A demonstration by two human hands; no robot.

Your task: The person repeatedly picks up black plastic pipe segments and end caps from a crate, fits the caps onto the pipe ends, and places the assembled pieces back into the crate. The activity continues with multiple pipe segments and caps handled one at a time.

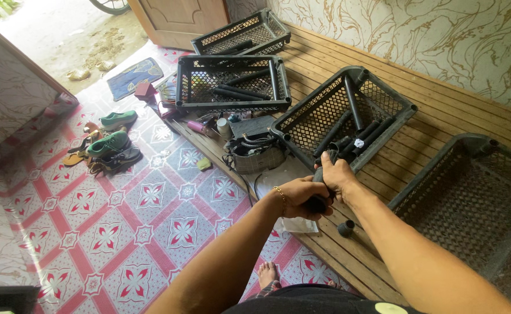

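Both hands grip one black plastic tube point(318, 202) over a wooden platform. My left hand point(299, 196), with a gold bracelet on the wrist, is wrapped round the tube's lower end. My right hand point(338, 175) closes on its upper end, right at the near corner of a black mesh crate point(302, 113). Several more black tubes point(360, 136) lie inside that crate. A short black connector piece point(346, 228) stands on the planks just below my right forearm.
Another black crate point(470, 203) sits at the right; two more point(232, 84) point(241, 35) lie farther back, with tubes inside. A grey basket of cables point(258, 156) stands at the platform edge. Shoes point(111, 145) lie on the red patterned floor. My bare foot point(267, 273) shows below.
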